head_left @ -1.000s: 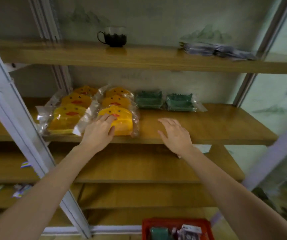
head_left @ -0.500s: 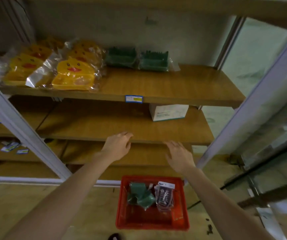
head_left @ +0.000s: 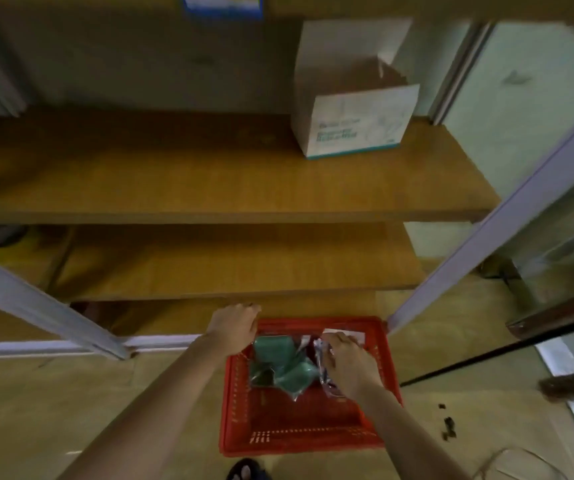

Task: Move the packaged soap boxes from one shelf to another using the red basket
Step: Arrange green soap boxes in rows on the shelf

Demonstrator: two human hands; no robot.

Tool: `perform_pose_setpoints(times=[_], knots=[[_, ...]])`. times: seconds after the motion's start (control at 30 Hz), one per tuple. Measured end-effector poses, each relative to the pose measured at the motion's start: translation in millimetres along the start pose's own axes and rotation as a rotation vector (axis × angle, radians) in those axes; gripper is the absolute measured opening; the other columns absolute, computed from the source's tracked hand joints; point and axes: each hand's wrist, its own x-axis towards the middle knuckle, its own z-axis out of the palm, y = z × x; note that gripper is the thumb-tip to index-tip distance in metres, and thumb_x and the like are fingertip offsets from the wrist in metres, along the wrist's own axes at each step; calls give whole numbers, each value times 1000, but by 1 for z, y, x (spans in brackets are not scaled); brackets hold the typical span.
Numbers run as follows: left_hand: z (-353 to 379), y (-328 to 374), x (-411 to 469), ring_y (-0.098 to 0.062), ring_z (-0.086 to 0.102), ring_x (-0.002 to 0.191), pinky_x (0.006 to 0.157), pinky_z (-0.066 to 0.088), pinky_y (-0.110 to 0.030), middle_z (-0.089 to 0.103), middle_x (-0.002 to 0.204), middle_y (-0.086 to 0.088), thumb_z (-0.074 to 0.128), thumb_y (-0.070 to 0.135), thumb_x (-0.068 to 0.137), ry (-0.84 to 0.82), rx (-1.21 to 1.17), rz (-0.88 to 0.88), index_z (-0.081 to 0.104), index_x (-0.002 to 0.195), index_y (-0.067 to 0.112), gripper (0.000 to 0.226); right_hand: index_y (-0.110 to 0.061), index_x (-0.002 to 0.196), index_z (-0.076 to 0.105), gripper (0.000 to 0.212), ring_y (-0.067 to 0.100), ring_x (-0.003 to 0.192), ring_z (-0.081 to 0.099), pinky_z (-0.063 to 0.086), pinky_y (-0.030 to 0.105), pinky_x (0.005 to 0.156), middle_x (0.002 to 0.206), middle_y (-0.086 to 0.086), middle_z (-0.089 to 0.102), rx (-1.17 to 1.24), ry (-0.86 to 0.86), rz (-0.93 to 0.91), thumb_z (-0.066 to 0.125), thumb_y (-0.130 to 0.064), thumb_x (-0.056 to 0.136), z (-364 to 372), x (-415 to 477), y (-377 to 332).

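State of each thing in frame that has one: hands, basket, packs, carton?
left hand: over the red basket's far left corner, grip unclear.
right hand: fingers curled on the dark packet.
dark packet: in the basket, wrapped.
green soap packs: wrapped, jumbled in the basket.
red basket: upright on the floor.
white carton: upright on the shelf, top open.
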Motion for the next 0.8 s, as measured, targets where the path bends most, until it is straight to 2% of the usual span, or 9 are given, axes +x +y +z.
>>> perform_pose_setpoints(times=[0.13,0.3,0.43,0.53,0.57,0.67,0.73,0.8], knots=[[96,-25,56,-18,61,97,80,52,-30,62,110,-1,40,18,94,-4,-19,-3,55,114,17,25,-28,130,46,34,21,115,55,48,34,84,132,-2,52,22,-48,69,35,-25,98,105,50,40],[205,-58,112,-19,61,97,80,52,-32,62,111,0,42,19,94,13,-42,8,56,114,19,25,-19,106,60,24,31,99,62,45,32,72,107,10,66,48,-112,187,39,-19,94,223,102,85],[266,-71,144,-17,57,105,82,49,-29,60,114,0,44,18,93,54,-59,16,56,115,18,25,-14,103,63,25,29,95,63,41,28,66,100,11,67,129,-90,228,41,-11,93,286,134,111],[298,-75,162,-16,50,116,94,45,-31,57,121,2,45,19,93,83,-62,45,54,119,19,28,-17,99,61,26,24,85,63,53,35,78,98,8,64,130,-72,127,40,-3,93,318,161,120],[306,-76,166,-15,49,118,98,43,-31,55,123,2,46,19,92,88,-56,57,53,121,19,30,-18,103,59,28,24,88,62,53,38,83,102,7,62,113,-71,92,40,0,92,326,171,121],[322,-74,176,-14,44,124,104,38,-32,50,130,2,47,18,92,110,-46,82,48,129,19,37,-16,134,42,54,23,120,51,44,37,103,137,3,45,61,-126,31,46,7,86,346,201,120],[328,-73,178,-14,41,127,107,35,-32,47,133,2,46,17,92,123,-44,91,45,132,19,40,-15,142,31,67,19,132,38,36,37,110,147,1,31,17,-162,-11,53,7,82,359,217,119],[330,-74,179,-14,39,129,108,33,-31,45,136,2,46,16,93,131,-47,79,42,135,18,42,-14,141,31,68,18,134,32,34,38,111,148,2,27,-70,-170,-29,57,5,81,366,228,119]])
